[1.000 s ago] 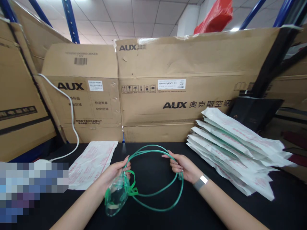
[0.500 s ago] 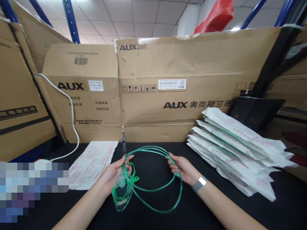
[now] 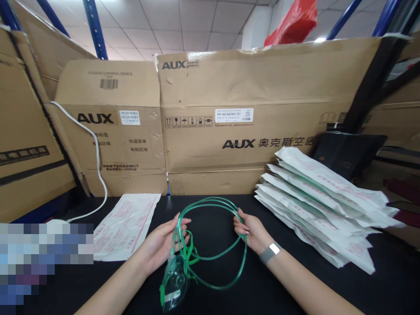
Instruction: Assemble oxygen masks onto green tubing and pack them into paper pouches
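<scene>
Green plastic tubing hangs in loose coils between my two hands, above the black table. My left hand is closed around the left side of the coils, thumb and fingers pinching the tubes. Below it dangles a clear oxygen mask with a green strap, tilted with its wide end toward me. On the other side my right hand, with a grey band on the wrist, grips the right side of the coils between thumb and fingers.
A flat white printed pouch lies left of my hands. To the right rises a stack of similar filled pouches. Cardboard panels wall off the back, and a white cable runs down the left.
The mask has swung lower and turned, its clear shell now more visible. My left hand has shifted slightly right along with the tubing; my right hand still grips the coils.
</scene>
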